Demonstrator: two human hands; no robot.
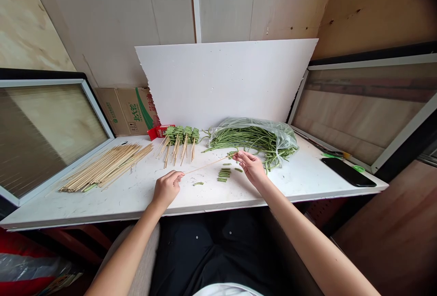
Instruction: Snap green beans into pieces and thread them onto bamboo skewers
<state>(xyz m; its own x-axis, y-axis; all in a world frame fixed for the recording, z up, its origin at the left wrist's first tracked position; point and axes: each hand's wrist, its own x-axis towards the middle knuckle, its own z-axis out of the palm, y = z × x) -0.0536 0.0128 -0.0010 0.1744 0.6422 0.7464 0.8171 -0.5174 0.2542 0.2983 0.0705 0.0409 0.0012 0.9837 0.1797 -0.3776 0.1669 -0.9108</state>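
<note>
Skewer [209, 165] runs from left hand [167, 187], closed on it, to right hand [251, 165], pinching bean piece [231, 154].

a thin, straight, pale wooden skewer [209, 165] slants above the surface [194, 200], its lower end at the left hand [167, 189], its upper end at the right hand [251, 166], where a short green bean piece [231, 155] shows at the fingertips. below, cut bean pieces [224, 174] lie flat in a loose, roughly parallel column; a slightly curved piece [198, 183] rests apart.
</note>
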